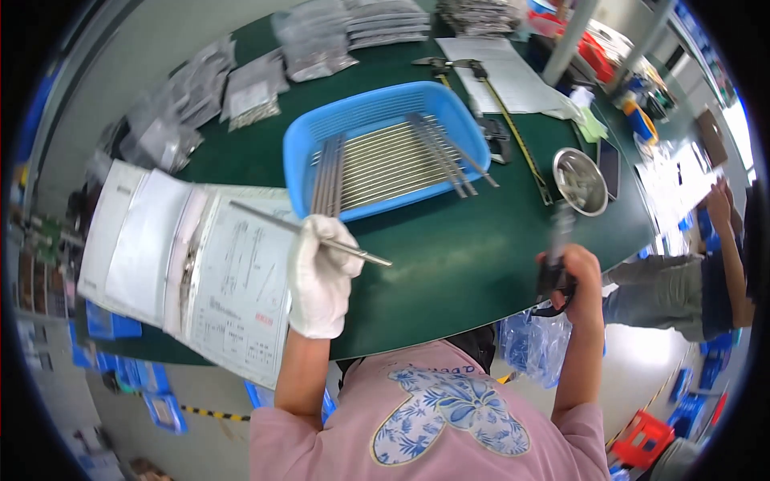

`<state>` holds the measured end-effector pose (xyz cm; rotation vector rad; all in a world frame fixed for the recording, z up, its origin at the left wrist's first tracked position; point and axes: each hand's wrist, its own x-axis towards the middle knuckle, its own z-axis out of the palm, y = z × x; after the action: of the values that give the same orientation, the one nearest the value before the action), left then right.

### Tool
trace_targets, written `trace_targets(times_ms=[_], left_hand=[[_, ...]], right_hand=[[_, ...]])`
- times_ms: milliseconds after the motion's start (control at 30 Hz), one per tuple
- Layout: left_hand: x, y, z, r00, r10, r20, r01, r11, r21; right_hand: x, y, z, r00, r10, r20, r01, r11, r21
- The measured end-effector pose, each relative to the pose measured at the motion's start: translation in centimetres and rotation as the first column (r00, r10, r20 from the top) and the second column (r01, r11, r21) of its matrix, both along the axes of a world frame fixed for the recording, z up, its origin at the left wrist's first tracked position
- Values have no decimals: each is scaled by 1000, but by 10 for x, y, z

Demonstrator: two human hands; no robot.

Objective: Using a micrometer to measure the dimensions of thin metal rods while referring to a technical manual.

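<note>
My left hand [322, 276], in a white glove, is closed around a thin metal rod [365, 256]. The rod slants across the fingers, down to the right, over the edge of the open binder. My right hand [579, 276] is bare and gripped round a black tool [552, 276] with a curved, loop-like lower part. Its silver upper end is smeared by motion, so its exact kind is unclear. Between and beyond both hands stands a blue plastic basket [298, 172]. Many metal rods [393, 164] lie in it, with darker bundles at its left and right sides.
An open binder [241, 280] overhangs the table's front left. Bagged parts [313, 40] line the back. Calipers [494, 140], a tape measure [513, 124] and papers [505, 76] lie behind the basket. A metal bowl [580, 182] sits beside a phone [609, 168]. Another person [682, 293] stands at right.
</note>
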<state>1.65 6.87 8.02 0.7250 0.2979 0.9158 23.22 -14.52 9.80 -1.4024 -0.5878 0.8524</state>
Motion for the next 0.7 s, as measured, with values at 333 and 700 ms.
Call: trace_targets(times_ms=[333,700], left_hand=[[-6,-13,3,992,-124,16,123,992,30],[-6,-19,-2,964,-264,18,264,964,-1]], right_hand=[[-62,103,19,697,486,-527,-165,824,542],[-76,132,23,704,483,-521,-183,832,523]])
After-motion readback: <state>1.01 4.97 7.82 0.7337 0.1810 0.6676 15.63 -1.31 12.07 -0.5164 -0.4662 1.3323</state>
